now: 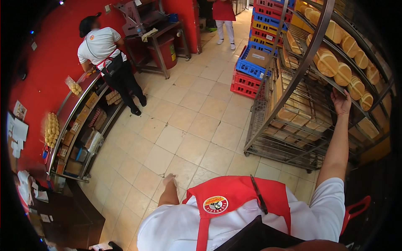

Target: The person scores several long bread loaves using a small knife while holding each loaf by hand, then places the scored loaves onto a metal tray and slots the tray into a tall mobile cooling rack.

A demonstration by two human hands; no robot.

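My right hand (341, 103) reaches up to the tall metal bread rack (312, 52) on the right. Its fingers are closed on the edge of a tray (320, 78) that carries round loaves with cross marks (326, 62). More loaves lie on the tray above, and long rectangular loaves (289, 111) fill the shelves below. Low at my left side, my left hand (170, 180) hangs over the tiled floor, seemingly in a thin clear glove. It is small and partly smeared, so its fingers cannot be made out.
Stacked red, blue and yellow crates (268, 33) stand behind the rack, with a cardboard box (257, 57) on a lower blue crate. A person (102, 46) works at the curved counter (67, 98) on the left. Another person (224, 16) stands farther back. A machine table (155, 35) is against the wall.
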